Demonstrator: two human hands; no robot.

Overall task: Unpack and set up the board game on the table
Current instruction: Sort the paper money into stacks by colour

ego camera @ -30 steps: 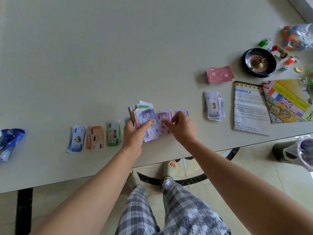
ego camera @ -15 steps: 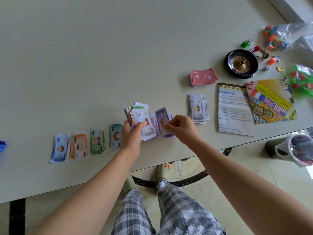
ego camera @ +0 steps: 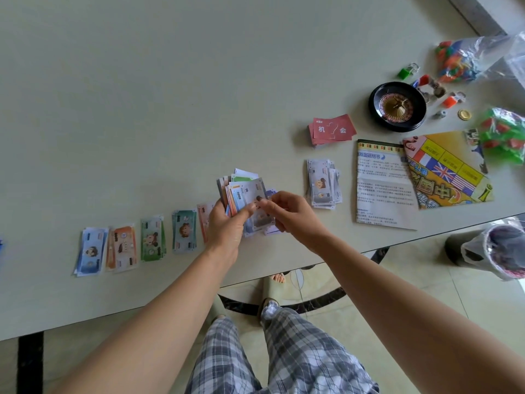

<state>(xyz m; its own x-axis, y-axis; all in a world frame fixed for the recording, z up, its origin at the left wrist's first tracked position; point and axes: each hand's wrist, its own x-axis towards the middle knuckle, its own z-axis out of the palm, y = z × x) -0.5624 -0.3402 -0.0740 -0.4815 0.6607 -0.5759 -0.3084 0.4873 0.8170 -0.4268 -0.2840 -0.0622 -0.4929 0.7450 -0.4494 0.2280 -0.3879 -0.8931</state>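
1. Clasped in the left grip (ego camera: 227, 231), fingers curled beneath and thumb laid across the top: a fanned wad of play notes (ego camera: 231, 194), raised just off the bench (ego camera: 170, 81) near its front edge.
2. Pinched between thumb and forefinger of the right grip (ego camera: 292, 220): the grey top note (ego camera: 260, 220) of that wad, tilted and touching the left thumb.
3. Laid out in a row on the bench to the left of the wad, each just beside the next: a blue pile (ego camera: 91, 251), an orange pile (ego camera: 122, 247), a green pile (ego camera: 152, 240), a teal pile (ego camera: 184, 231), then a pink pile (ego camera: 204, 218) half hidden behind the left grip.
4. Glimpsed under the right grip: the edge of a purple pile (ego camera: 271, 231), too covered to tell more.
5. Set apart to the right: a grey pile (ego camera: 324, 183), with a stack of red cards (ego camera: 332, 129) beyond it.
6. Lying flat at the right end: an instruction sheet (ego camera: 383, 183), touching the folded game board (ego camera: 446, 169) at its far corner.
7. Resting behind those: a black roulette wheel (ego camera: 397, 106), a gold coin (ego camera: 464, 114) near it, and two clear bags of plastic pieces, one multicoloured (ego camera: 460, 61), one mostly green (ego camera: 502, 135).
8. Down on the floor off the right end: a bin (ego camera: 500, 251) with a plastic liner.
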